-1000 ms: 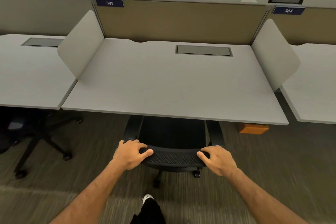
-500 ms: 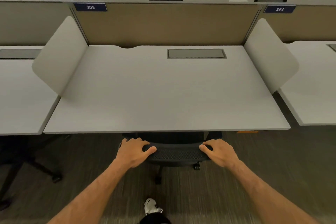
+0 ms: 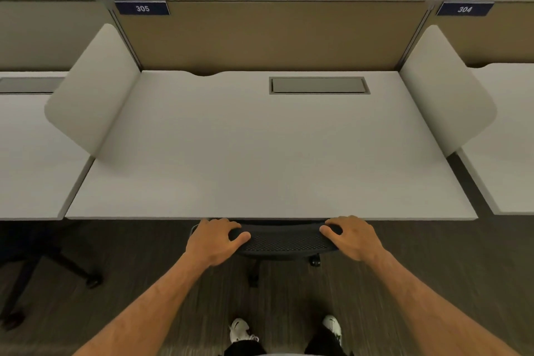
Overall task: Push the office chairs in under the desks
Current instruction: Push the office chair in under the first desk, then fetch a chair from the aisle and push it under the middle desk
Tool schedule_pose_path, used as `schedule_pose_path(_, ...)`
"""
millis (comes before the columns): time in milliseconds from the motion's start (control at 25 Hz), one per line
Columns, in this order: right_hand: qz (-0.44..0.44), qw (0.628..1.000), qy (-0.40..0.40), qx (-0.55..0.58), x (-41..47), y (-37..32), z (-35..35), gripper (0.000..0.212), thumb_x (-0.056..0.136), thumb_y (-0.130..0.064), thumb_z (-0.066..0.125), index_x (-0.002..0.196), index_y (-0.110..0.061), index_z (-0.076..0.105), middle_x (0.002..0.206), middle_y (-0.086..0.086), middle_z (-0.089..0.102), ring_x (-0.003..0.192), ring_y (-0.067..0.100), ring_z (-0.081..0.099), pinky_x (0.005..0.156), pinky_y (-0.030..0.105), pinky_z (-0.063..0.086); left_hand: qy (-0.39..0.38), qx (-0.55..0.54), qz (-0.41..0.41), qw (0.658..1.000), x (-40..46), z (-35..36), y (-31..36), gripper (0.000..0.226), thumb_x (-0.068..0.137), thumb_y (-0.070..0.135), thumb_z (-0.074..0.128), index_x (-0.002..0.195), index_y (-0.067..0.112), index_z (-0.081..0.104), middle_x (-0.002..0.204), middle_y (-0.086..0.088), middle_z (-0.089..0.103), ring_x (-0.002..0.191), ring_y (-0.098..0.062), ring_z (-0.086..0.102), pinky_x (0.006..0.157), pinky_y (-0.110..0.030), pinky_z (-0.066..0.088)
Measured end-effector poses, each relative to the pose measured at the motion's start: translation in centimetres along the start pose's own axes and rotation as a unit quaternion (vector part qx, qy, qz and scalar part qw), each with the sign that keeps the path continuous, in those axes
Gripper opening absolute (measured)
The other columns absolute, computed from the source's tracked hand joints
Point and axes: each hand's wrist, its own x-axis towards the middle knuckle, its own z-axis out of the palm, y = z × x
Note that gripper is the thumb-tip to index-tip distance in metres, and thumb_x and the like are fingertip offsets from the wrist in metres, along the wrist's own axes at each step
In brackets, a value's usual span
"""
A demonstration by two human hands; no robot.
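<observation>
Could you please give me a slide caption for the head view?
Both hands, left and right, grip the black mesh office chair's backrest at the pale grey desk's front edge.

Matt, smooth desk (image 3: 260, 159) – chair back (image 3: 284, 243) of black mesh (finely perforated).

head: forward-down | close above desk (image 3: 260, 153) front edge | single view

Both bare forearms rise from the lower corners of the frame and converge toward lower centre. The left hand (image 3: 215, 241) lies palm down, fingers curled forward, thumb pointing inward to the right. The right hand (image 3: 354, 237) mirrors it, fingers curled over, thumb pointing left. Both wrists are nearly straight, the grip closed on each side.
</observation>
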Motion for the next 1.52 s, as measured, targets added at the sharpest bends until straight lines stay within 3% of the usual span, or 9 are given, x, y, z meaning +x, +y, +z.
schedule_pose_path(200, -0.035, 0.999, -0.012, -0.014, 0.2, 1.0, -0.2, 0.077, 0.085, -0.083, 0.017, 0.111, -0.036, 0.072, 0.104, -0.014, 0.072, 0.091, 0.008, 0.062, 0.081, 0.034, 0.051, -0.001, 0.016, -0.014, 1.000, -0.2, -0.1, 1.1, 0.089, 0.084, 0.090, 0.012, 0.132, 0.035, 0.062, 0.123, 0.012, 0.067, 0.107, -0.008, 0.061, 0.100, -0.038, 0.044)
schedule_pose_path(320, -0.075, 0.995, -0.065, -0.029, 0.8, 1.1, -1.0, 0.080, 0.087, -0.079, 0.010, 0.116, -0.034, 0.069, 0.099, -0.008, 0.071, 0.087, 0.011, 0.063, 0.084, 0.038, 0.054, 0.020, 0.035, -0.068, 0.997, -1.0, 0.0, 2.2, 0.088, 0.087, 0.085, 0.009, 0.135, 0.031, 0.060, 0.131, 0.007, 0.064, 0.121, -0.014, 0.055, 0.112, -0.042, 0.035)
schedule_pose_path(440, -0.142, 0.979, -0.123, -0.080, 1.8, 0.4, -1.6, 0.080, 0.092, -0.074, 0.005, 0.135, -0.030, 0.056, 0.127, 0.001, 0.065, 0.115, 0.021, 0.057, 0.106, 0.048, 0.039, 0.039, 0.013, -0.139, 0.989, -3.3, 0.8, 4.2, 0.080, 0.095, 0.074, 0.011, 0.150, 0.027, 0.044, 0.156, -0.002, 0.043, 0.147, -0.022, 0.029, 0.123, -0.047, 0.014)
schedule_pose_path(560, -0.235, 0.958, -0.147, -0.070, 2.1, -3.1, -1.2, 0.073, 0.099, -0.069, 0.013, 0.155, -0.026, 0.032, 0.156, 0.004, 0.041, 0.145, 0.025, 0.033, 0.121, 0.050, 0.020, 0.096, -0.046, -0.188, 0.976, -7.4, 2.1, 5.7, 0.077, 0.097, 0.074, 0.013, 0.160, 0.031, 0.021, 0.168, -0.001, 0.015, 0.155, -0.019, 0.002, 0.124, -0.044, -0.002)
schedule_pose_path(720, -0.376, 0.911, -0.164, -0.039, 1.3, -12.0, 0.8, 0.081, 0.094, -0.077, 0.010, 0.161, -0.030, 0.013, 0.168, -0.001, 0.016, 0.155, 0.021, 0.005, 0.126, 0.046, 0.006, 0.176, -0.107, -0.286, 0.936, -15.8, 3.1, 5.3, 0.081, 0.096, 0.077, 0.012, 0.161, 0.029, 0.012, 0.168, 0.000, 0.009, 0.155, -0.018, 0.001, 0.124, -0.045, -0.001)
schedule_pose_path(1000, -0.569, 0.790, -0.227, 0.004, -5.8, -31.2, 7.3, 0.075, 0.098, -0.074, 0.018, 0.160, -0.032, 0.018, 0.167, -0.011, 0.018, 0.154, 0.005, -0.002, 0.126, 0.042, 0.008, 0.253, -0.163, -0.438, 0.847, -32.0, 3.6, 0.6, 0.080, 0.097, 0.072, 0.026, 0.161, 0.026, 0.012, 0.168, 0.003, 0.011, 0.154, -0.016, 0.005, 0.124, -0.045, 0.000)
schedule_pose_path(1200, -0.639, 0.731, -0.240, 0.011, -12.1, -44.8, 11.4, 0.070, 0.101, -0.068, 0.024, 0.160, -0.030, 0.016, 0.167, -0.013, 0.015, 0.153, 0.003, -0.006, 0.126, 0.043, 0.009, 0.291, -0.159, -0.491, 0.806, -42.4, 2.4, -5.6, 0.083, 0.093, 0.074, 0.023, 0.161, 0.026, 0.015, 0.168, 0.003, 0.015, 0.154, -0.016, 0.008, 0.124, -0.047, 0.003)
schedule_pose_path(1520, -0.697, 0.671, -0.252, 0.017, -18.7, -61.9, 17.1, 0.065, 0.103, -0.059, 0.029, 0.160, -0.032, 0.014, 0.165, -0.017, 0.011, 0.152, 0.001, -0.010, 0.126, 0.039, 0.007, 0.332, -0.165, -0.528, 0.764, -54.0, 0.3, -15.9, 0.085, 0.091, 0.083, 0.015, 0.160, 0.034, 0.015, 0.168, 0.008, 0.015, 0.153, -0.010, 0.006, 0.125, -0.046, 0.003)
